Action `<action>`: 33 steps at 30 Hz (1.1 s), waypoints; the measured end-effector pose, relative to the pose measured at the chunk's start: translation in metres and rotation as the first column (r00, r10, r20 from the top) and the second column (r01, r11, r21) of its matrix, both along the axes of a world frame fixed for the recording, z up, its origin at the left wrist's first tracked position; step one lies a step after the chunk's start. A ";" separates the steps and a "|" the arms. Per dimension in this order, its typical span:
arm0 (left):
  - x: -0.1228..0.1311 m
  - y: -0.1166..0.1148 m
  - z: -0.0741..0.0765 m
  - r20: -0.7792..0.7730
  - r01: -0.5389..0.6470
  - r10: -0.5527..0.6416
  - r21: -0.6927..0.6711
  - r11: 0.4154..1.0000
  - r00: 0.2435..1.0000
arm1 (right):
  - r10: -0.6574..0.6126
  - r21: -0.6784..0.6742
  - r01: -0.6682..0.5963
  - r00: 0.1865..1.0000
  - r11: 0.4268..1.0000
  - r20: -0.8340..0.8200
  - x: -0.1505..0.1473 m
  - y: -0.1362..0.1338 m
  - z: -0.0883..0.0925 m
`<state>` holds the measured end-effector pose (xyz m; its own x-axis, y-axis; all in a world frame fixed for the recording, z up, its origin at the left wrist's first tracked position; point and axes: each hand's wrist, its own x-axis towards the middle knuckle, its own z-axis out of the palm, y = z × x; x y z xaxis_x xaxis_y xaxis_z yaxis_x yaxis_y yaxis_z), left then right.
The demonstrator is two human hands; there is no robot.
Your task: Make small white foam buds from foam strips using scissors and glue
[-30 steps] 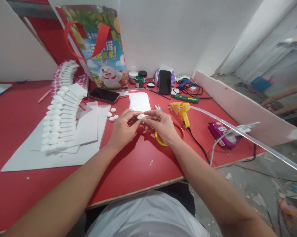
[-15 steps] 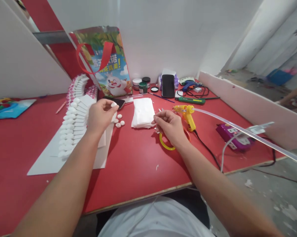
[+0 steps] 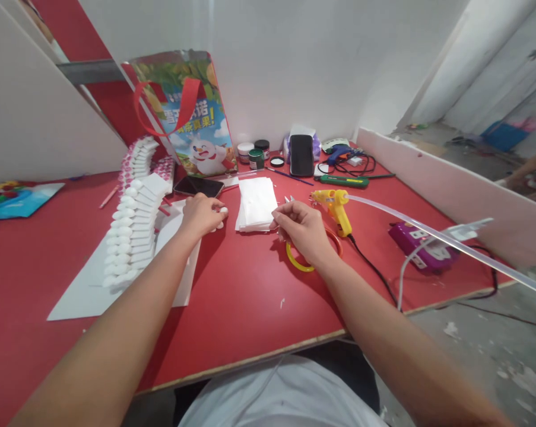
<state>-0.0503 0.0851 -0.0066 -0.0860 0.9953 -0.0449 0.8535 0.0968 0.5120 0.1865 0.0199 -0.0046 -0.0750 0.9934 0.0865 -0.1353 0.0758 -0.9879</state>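
Observation:
My left hand [image 3: 202, 216] rests on the red table [image 3: 241, 296] with its fingers curled over a few small white round pieces [image 3: 224, 210]; one shows at its fingertips. Just right of it lies a stack of white paper sheets [image 3: 256, 201]. My right hand [image 3: 301, 228] is pinched shut at the stack's right edge; what it holds I cannot make out. Scissors with yellow and orange handles [image 3: 303, 263] lie under that hand. A yellow glue gun [image 3: 338, 206] stands beside it.
On white sheets [image 3: 94, 296] at the left lies a curved row of white petal pieces [image 3: 129, 237]. A printed bag [image 3: 190, 118], two phones [image 3: 301, 155], paint jars [image 3: 255, 155], cables, a purple power strip [image 3: 416, 246] and a long clear glue stick [image 3: 450, 243] crowd the back and right. Another person's arm [image 3: 528, 169] shows far right.
My hands, together on one small white piece a second ago, have parted. The left carried it to the small pile at the left and came down there; the right stayed by the paper stack.

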 end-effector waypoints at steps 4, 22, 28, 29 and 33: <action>0.005 -0.004 0.016 -0.057 0.029 -0.034 -0.084 0.996 0.998 | -0.012 -0.001 0.012 1.000 1.000 0.009 0.001 0.000 0.000; 0.061 -0.072 0.029 0.431 0.000 -0.236 0.481 0.877 0.871 | -0.231 0.040 0.239 0.962 0.970 -0.148 0.009 0.003 -0.001; 0.071 -0.082 -0.003 0.577 -0.081 -0.260 0.498 0.863 0.774 | -0.339 0.154 0.338 0.940 0.928 -0.018 0.016 0.011 -0.005; 0.069 -0.081 -0.007 0.601 -0.056 -0.278 0.477 0.877 0.749 | -0.318 0.189 0.312 0.948 0.931 0.005 0.016 0.014 -0.008; 0.066 -0.079 -0.012 0.599 -0.021 -0.299 0.466 0.884 0.743 | -0.312 0.350 0.230 0.930 0.908 0.196 0.014 0.016 -0.018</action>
